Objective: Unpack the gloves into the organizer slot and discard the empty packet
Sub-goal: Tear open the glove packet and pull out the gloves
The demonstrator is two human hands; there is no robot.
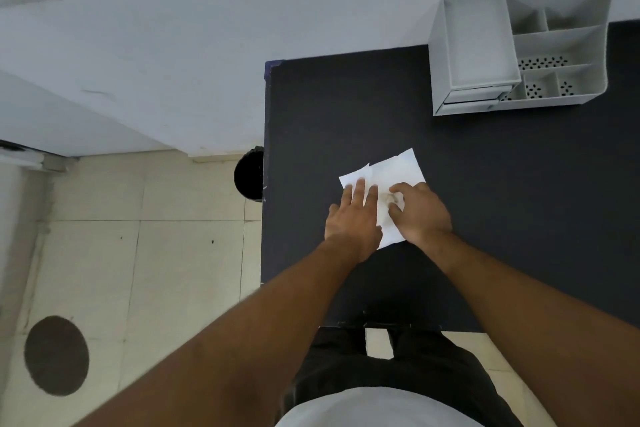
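Observation:
A white paper glove packet [398, 168] lies unfolded on the dark table [485, 201], near its middle. My left hand [353, 215] presses flat on the packet's left part, fingers spread. My right hand [420, 211] rests on the right part, its thumb and fingers pinching something pale at the packet's centre; I cannot tell whether it is a glove or a paper fold. A grey organizer [519, 48] with several slots stands at the table's far right corner; the slots I can see hold nothing.
A black bin [249, 175] stands on the tiled floor just left of the table's edge. A white wall runs behind the table. A dark round patch [57, 355] marks the floor at the lower left.

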